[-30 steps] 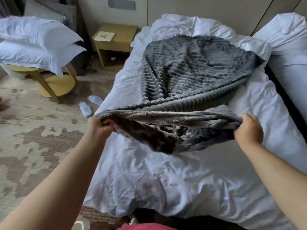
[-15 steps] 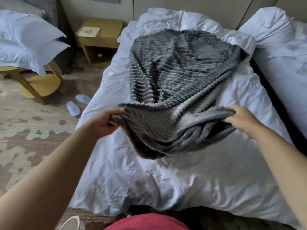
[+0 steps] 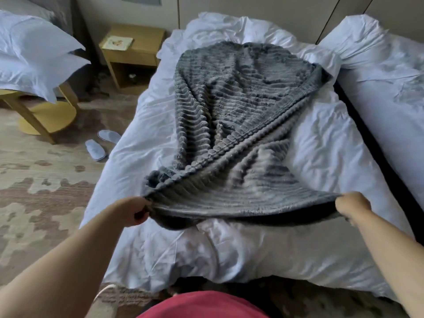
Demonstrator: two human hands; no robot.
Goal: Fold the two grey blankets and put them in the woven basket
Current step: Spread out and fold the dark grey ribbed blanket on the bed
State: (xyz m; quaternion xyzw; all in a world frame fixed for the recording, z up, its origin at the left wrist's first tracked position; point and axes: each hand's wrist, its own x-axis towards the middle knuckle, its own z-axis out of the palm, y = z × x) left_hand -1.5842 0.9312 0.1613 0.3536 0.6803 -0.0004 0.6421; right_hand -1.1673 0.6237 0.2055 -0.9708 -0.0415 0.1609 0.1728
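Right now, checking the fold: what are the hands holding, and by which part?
The grey blanket, by its near edge: left hand grips the left end, right hand the right end.

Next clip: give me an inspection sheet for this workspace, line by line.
Surface: creased white bed.
Job's things: one grey blanket lies lengthwise on the bed, partly doubled over; no second blanket or basket in view.
Clutter: two slippers on the carpet.
Hands: left hand and right hand each grip the blanket's near edge.
Cables: nothing seen.
Surroundings: nightstand, pillows on a yellow table, second bed.
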